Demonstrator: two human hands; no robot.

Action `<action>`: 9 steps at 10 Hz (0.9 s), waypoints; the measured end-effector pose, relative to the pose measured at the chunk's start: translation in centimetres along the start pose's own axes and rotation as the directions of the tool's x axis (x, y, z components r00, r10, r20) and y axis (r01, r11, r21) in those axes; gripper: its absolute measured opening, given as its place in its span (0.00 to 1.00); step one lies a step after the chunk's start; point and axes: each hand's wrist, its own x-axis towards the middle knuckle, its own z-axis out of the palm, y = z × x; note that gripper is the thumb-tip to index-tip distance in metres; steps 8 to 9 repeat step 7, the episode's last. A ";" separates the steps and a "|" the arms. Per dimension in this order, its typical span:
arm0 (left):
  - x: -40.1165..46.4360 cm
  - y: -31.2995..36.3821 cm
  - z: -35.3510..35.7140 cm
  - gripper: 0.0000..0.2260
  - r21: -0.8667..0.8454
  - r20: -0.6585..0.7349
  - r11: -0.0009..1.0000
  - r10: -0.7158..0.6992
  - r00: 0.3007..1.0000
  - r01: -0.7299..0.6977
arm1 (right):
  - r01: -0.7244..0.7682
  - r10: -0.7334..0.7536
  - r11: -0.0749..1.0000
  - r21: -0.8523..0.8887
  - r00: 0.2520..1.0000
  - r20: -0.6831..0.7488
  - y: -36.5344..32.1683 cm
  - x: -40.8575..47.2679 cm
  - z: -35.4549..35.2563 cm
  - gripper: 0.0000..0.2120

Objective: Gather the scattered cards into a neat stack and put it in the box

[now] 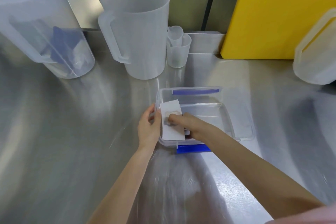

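A clear plastic box (pixel 236 114) with blue clips on its near and far sides stands on the steel counter. A white stack of cards (pixel 171 112) leans inside the box's left end, against the left wall. My right hand (pixel 183 123) reaches into the box and grips the stack, its fingers over the cards' face. My left hand (pixel 148 127) is at the box's left rim, fingers around the wall and touching the cards' edge. The frame is blurred, so the lower cards are hard to make out.
Behind the box stand a large translucent jug (pixel 136 31), a second jug (pixel 40 29) at the left with blue and white items inside, and small nested measuring cups (pixel 177 47). A yellow cutting board (pixel 272 14) leans on the back wall. Another container (pixel 316 51) sits at the right edge.
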 end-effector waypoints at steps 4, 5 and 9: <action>0.1 0.0 0.0 0.16 0.014 -0.011 0.999 0.032 0.999 -0.032 | 0.018 -0.018 1.000 0.015 1.000 -0.010 -0.3 -0.4 0.0 0.13; 0.4 0.8 -0.7 0.20 0.058 0.068 0.998 -0.022 0.997 0.018 | 0.053 -0.053 0.998 -0.039 0.998 -0.014 -0.6 -0.7 -0.4 0.12; 0.8 4.8 -2.2 0.27 0.480 0.183 0.867 0.047 0.982 -0.131 | 0.140 -0.192 0.930 -0.340 0.974 -0.124 -1.8 -2.1 -2.1 0.26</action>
